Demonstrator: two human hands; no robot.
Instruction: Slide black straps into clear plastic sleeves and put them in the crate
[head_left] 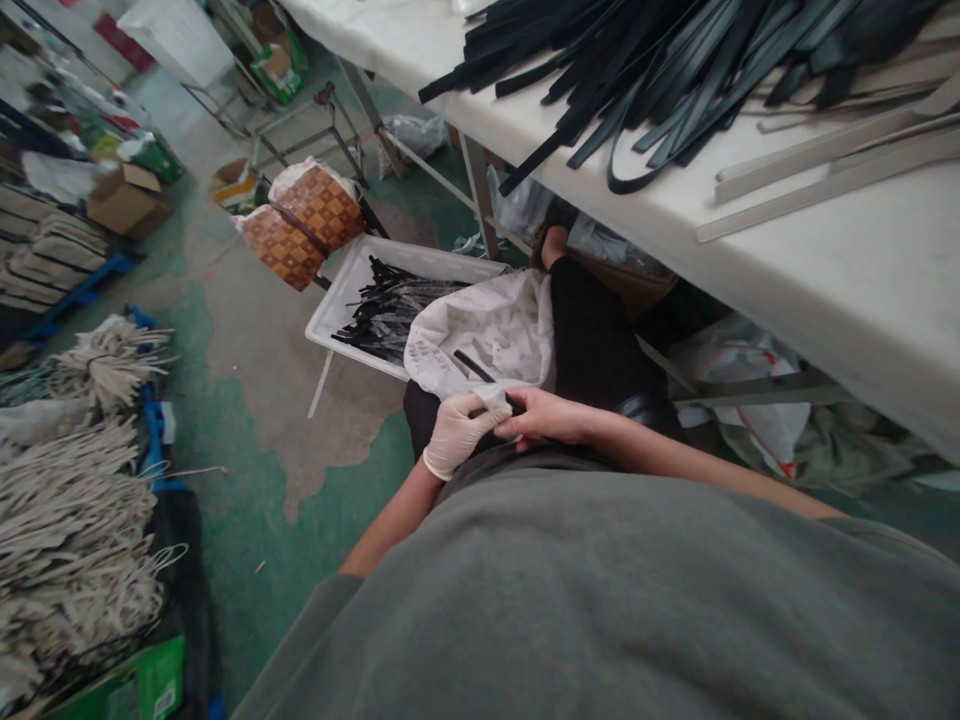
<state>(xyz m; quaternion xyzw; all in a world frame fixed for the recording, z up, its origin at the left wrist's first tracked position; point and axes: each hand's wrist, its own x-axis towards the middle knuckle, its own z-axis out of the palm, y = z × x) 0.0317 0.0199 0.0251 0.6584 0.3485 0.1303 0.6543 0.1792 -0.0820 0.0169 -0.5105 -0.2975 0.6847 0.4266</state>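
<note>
In my lap, a short black strap (pixel 474 367) runs between my two hands, one end lying over an open white sack (pixel 480 330). My left hand (pixel 459 432), in a pale thin glove, pinches the strap from the left. From the right, the bare fingers of my right hand (pixel 541 415) are closed on the strap's near end. The hands almost touch. Pale scraps or small pieces lie in the sack, too blurred to name. Just beyond the sack, a white plastic bin (pixel 322 318) holds many black straps (pixel 390 305).
A white-topped table (pixel 840 280) at the right carries heaped black straps (pixel 675 80) and several beige straps (pixel 832 180). A checkered cushioned chair (pixel 304 225) stands past the bin. Bundles of beige cords (pixel 75 520) lie on the left. A cardboard box (pixel 129 200) sits further back.
</note>
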